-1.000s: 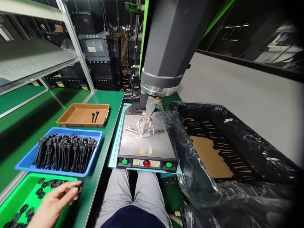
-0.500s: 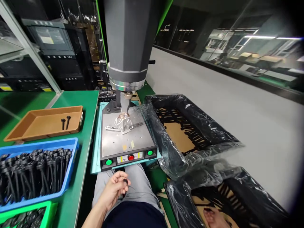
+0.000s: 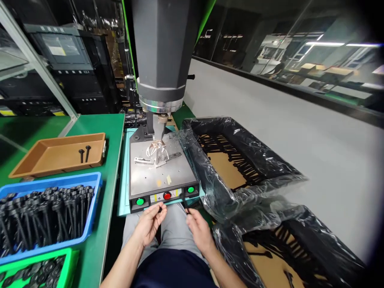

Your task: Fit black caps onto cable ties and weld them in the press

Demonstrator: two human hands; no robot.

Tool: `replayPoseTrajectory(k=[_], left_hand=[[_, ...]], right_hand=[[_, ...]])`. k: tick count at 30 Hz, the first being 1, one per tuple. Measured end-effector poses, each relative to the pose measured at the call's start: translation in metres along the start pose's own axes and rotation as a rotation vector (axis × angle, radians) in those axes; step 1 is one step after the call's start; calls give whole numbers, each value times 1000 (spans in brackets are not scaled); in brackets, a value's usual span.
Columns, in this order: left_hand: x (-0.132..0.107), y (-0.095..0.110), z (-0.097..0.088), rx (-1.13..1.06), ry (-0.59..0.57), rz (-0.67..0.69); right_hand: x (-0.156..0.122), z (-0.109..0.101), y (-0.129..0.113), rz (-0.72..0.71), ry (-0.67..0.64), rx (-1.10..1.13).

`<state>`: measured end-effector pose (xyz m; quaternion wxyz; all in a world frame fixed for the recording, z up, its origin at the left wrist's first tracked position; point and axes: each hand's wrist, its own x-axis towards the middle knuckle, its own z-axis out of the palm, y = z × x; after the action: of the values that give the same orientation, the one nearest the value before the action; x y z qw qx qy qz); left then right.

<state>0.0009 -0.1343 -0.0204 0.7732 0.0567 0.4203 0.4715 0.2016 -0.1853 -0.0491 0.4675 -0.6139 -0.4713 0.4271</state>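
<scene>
In the head view my left hand [image 3: 150,224] is closed in a pinch just below the machine's front edge. A small black piece [image 3: 161,208] shows between its fingertips, mostly covered. To its right, my right hand [image 3: 200,229] is closed on a slim black plastic part [image 3: 185,201], which points up in front of the control panel. The hands are a short way apart over my lap. Beyond them stands a press with a metal plate [image 3: 156,176], a clear plastic-covered fixture [image 3: 157,154] and a grey head [image 3: 162,52] above.
Black plastic-lined boxes [image 3: 255,148] with dark parts stand at the right, another box [image 3: 255,272] nearer me. On the green table lie a brown tray [image 3: 57,168] with two black parts, a blue bin [image 3: 97,188] of black stems, and a green bin [image 3: 70,260] of black pieces.
My right hand has moved from the near right box to in front of the press, now with a slim black part. My left hand has risen slightly toward the panel.
</scene>
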Motion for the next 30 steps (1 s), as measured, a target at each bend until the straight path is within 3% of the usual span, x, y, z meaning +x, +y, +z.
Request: replayPoseTrajectory(k=[3, 5, 10, 18, 21, 27, 30], left_hand=[[-5, 17, -6, -18, -15, 142], [-10, 24, -9, -12, -42, 214], [-18, 28, -7, 62, -68, 351], [-16, 26, -6, 142, -27, 383], [-14, 29, -2, 148, -36, 378], [-12, 30, 5, 160, -108, 336], [-14, 26, 5, 220, -160, 357]], right_hand=[[-5, 29, -18, -102, -325, -158], [-2, 38, -28, -161, -418, -220], [14, 46, -41, -320, -435, -310], [14, 46, -42, -436, -341, -366], [12, 46, -41, -350, -364, -294], [12, 50, -37, 179, -520, 238], [12, 51, -35, 209, -501, 316]])
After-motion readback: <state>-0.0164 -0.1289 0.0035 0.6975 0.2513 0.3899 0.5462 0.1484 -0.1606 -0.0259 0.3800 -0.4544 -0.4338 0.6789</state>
